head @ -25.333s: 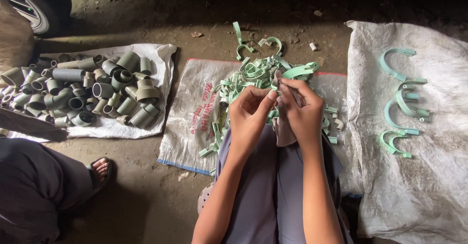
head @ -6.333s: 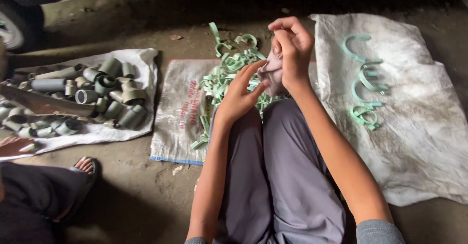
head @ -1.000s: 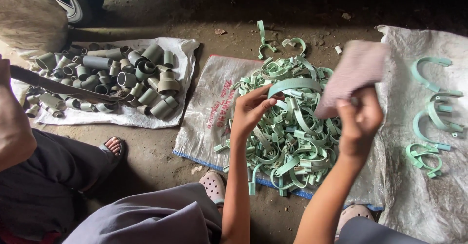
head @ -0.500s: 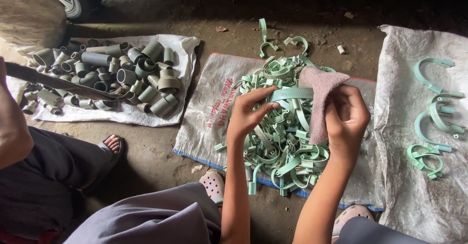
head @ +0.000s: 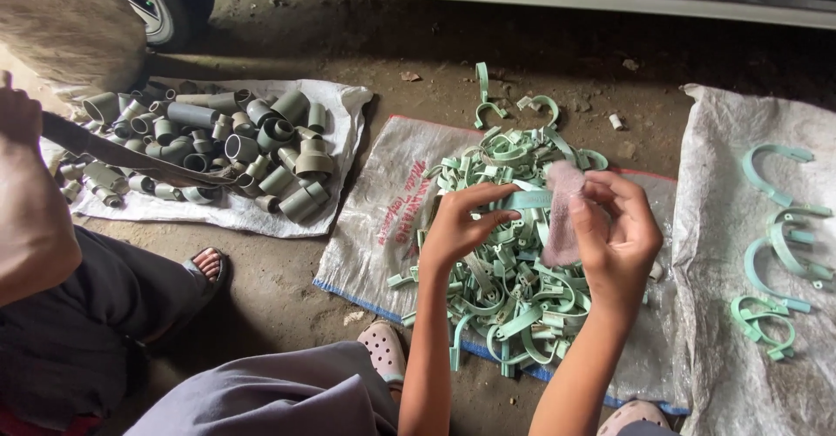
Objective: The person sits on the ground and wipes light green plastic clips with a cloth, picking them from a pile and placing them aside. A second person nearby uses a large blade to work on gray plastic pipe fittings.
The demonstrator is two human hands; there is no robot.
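Holding clip (head: 529, 199) crosswise (level); left hand (head: 461, 227) pinching.

The clamp (head: 529, 199) at centre frame looked like matt pale-green plastic, as did the clamp pile (head: 505, 279) beneath it. The pinkish cloth (head: 562, 214) seemed soft and fuzzy. The woven sack (head: 374, 227) had a coarse plastic weave. The grey pipe fittings (head: 252, 153) at upper left looked dull, dusty plastic, and the floor (head: 279, 279) was rough concrete.
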